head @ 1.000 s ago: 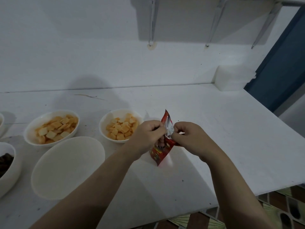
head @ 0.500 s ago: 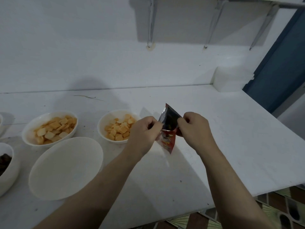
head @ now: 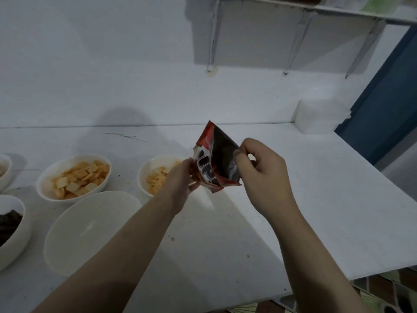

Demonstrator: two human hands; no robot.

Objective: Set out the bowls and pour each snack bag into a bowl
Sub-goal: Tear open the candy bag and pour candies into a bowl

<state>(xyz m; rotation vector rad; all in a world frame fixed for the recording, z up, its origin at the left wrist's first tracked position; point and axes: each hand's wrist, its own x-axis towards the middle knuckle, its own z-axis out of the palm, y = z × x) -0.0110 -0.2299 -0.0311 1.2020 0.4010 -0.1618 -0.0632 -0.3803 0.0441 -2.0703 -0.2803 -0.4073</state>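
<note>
A small red and black snack bag [head: 216, 159] is held above the white table [head: 293, 211], its torn mouth spread wide. My left hand [head: 180, 184] pinches the bag's left edge. My right hand [head: 259, 175] pinches its right edge between thumb and fingers. An empty white bowl [head: 90, 231] sits at the front left, under my left forearm. Behind it stand two white bowls of orange crackers, one at the left [head: 74, 177] and one partly hidden by my left hand [head: 158, 175].
At the left edge a white bowl [head: 11, 231] holds dark snacks, and another bowl's rim [head: 4, 172] shows behind it. A white block [head: 320, 116] stands at the back right against the wall. A shelf on brackets [head: 293, 30] hangs overhead. The table's edge runs along the front right.
The bag has been pulled open: its mouth went from a pinched strip to wide apart. Both hands have lifted it higher and moved apart.
</note>
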